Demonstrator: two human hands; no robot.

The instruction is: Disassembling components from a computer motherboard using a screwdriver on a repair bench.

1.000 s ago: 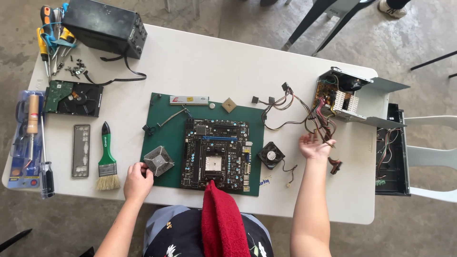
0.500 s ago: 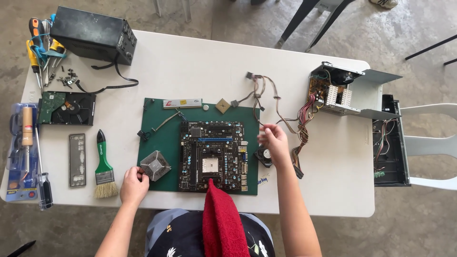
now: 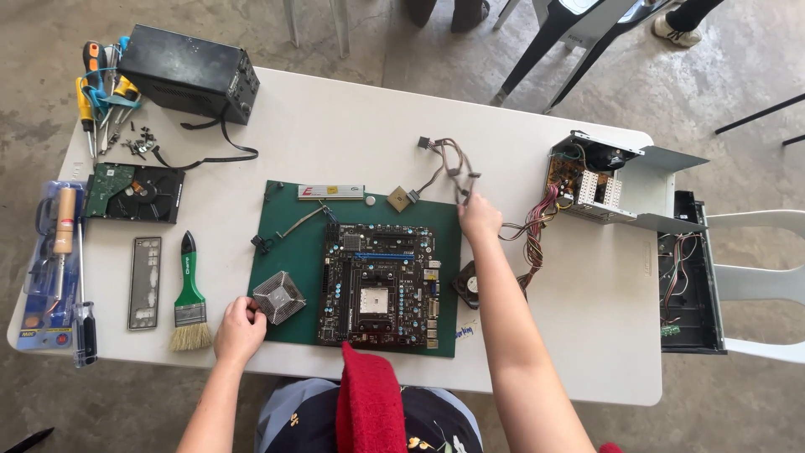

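A dark motherboard (image 3: 377,283) lies on a green mat (image 3: 289,252) at the table's near middle. My left hand (image 3: 239,331) rests at the mat's near left corner, fingers on a square metal heatsink (image 3: 279,297). My right hand (image 3: 480,220) reaches past the mat's far right corner and pinches a bundle of cables (image 3: 449,159) that runs from an open power supply (image 3: 587,184). A small black fan (image 3: 466,285) lies beside my right forearm. A memory stick (image 3: 330,192) and a processor chip (image 3: 399,200) sit on the mat's far edge.
A black box (image 3: 189,74), screwdrivers (image 3: 96,92) and loose screws lie far left. A hard drive (image 3: 134,192), metal plate (image 3: 144,283), green brush (image 3: 190,294) and tool pack (image 3: 52,260) line the left. A computer case (image 3: 692,273) stands off the right edge. Chair legs stand beyond.
My right hand has swept from the power supply's wires leftward to the mat's far right corner, drawing the cable bundle with it. My left hand stays by the heatsink.
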